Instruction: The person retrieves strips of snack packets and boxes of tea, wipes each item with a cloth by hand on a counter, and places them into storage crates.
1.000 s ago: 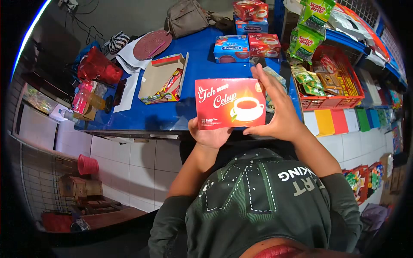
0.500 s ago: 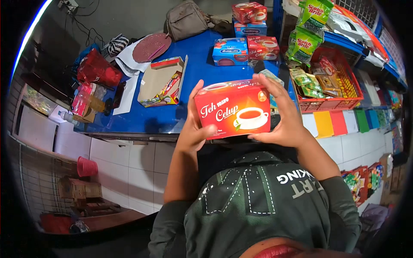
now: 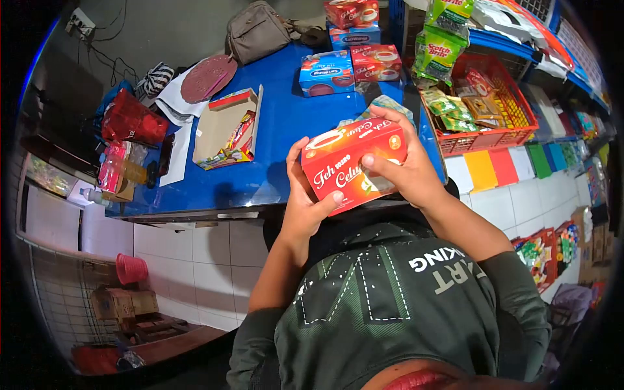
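A red tea box is held in front of my body, over the front edge of the blue table; its front and top faces show. My left hand grips its left end, thumb on the lower front. Round the right end is my right hand, with the thumb across the front face. Behind it stand a blue tea box and a red tea box, and more boxes are stacked at the back.
An open carton holding colourful packets lies left of centre. Further left are a red bag and a bottle. A grey-brown bag sits at the back. On the right are a red basket and hanging sponge packs.
My left hand has moved from beneath the box to its left end. The box is now tilted, showing its top, and my right thumb has moved onto its front. The view has shifted slightly.
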Motion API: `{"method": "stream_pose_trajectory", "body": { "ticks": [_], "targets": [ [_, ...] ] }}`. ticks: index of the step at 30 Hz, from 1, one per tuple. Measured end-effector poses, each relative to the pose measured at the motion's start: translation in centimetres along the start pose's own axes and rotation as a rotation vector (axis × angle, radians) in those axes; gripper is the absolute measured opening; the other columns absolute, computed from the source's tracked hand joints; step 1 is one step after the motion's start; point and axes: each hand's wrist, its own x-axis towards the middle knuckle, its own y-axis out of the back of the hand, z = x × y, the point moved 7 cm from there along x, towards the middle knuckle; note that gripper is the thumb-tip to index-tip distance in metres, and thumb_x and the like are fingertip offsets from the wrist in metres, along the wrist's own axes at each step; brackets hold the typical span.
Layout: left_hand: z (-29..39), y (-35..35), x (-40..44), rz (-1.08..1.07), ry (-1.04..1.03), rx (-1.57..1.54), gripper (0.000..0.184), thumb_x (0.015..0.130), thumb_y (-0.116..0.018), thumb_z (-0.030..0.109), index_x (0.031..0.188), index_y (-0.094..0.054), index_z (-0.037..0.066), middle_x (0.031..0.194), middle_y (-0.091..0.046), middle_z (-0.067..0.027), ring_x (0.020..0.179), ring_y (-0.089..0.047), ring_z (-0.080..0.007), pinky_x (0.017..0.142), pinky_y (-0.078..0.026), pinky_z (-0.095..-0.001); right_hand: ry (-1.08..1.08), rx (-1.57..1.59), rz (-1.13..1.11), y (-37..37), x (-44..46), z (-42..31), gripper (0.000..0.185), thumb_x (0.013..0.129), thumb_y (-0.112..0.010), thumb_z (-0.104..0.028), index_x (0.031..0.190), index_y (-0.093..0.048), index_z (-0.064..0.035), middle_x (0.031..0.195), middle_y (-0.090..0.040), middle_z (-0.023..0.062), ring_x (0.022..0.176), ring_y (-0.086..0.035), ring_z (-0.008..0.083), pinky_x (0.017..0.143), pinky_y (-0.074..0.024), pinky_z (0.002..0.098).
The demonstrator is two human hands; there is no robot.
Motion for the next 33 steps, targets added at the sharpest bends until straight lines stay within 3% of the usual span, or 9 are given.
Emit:
{"method": "stream_pose_trajectory", "body": {
  "ticks": [4,9,12,28,33],
  "targets": [
    [-0.1,0.0,0.0,-0.001,0.010,-0.032,0.095,0.070,-0.072,0.003,0.142,-0.012,0.016,0.132,-0.037,-0.0145,0.120,-0.046,-0.0240,0.098,-0.045,-0.0393,-0.016,-0.002,-0.021,-0.2,-0.2,0.0,0.066,0.080,-0.070,-0.008,0.135,-0.033,-0.0063,0.119,-0.051,0.0075,0.108,-0.053,0.0139,0.091,-0.0472,0.0288],
    [-0.2,0.1,-0.1,0.011,0.004,-0.035,0.094,0.070,-0.072,0.003,0.142,-0.013,0.016,0.132,-0.037,-0.0144,0.120,-0.047,-0.0239,0.098,-0.045,-0.0388,-0.040,0.009,-0.024,-0.3,-0.1,0.2,0.063,0.081,-0.070,-0.008,0.133,-0.035,-0.0060,0.120,-0.050,0.0081,0.109,-0.053,0.0141,0.090,-0.0479,0.0288],
    [-0.2,0.2,-0.1,0.011,0.001,-0.039,0.095,0.069,-0.073,0.003,0.142,-0.013,0.016,0.133,-0.037,-0.0144,0.120,-0.047,-0.0237,0.097,-0.046,-0.0386,0.028,-0.015,-0.024,-0.2,-0.1,0.3,0.060,0.081,-0.069,-0.008,0.131,-0.036,-0.0083,0.112,-0.054,0.0087,0.099,-0.057,0.0143,0.081,-0.0523,0.0291],
    [-1.0,0.7,-0.1,0.043,0.046,-0.039,0.094,0.069,-0.071,0.000,0.142,-0.014,0.016,0.132,-0.038,-0.0140,0.119,-0.047,-0.0236,0.097,-0.046,-0.0382,-0.045,0.042,-0.027,0.0,-0.1,0.8,0.057,0.082,-0.068,-0.008,0.130,-0.037,-0.0074,0.114,-0.052,0.0093,0.102,-0.055,0.0139,0.083,-0.0515,0.0288],
    [-1.7,0.7,0.3,0.039,0.089,-0.019,0.096,0.067,-0.072,0.001,0.143,-0.013,0.014,0.133,-0.037,-0.0140,0.119,-0.047,-0.0242,0.098,-0.046,-0.0379,0.042,-0.006,-0.013,1.2,0.2,2.2,0.059,0.083,-0.067,-0.009,0.133,-0.034,-0.0091,0.121,-0.050,0.0090,0.107,-0.054,0.0151,0.084,-0.0508,0.0290]
  ]
}}
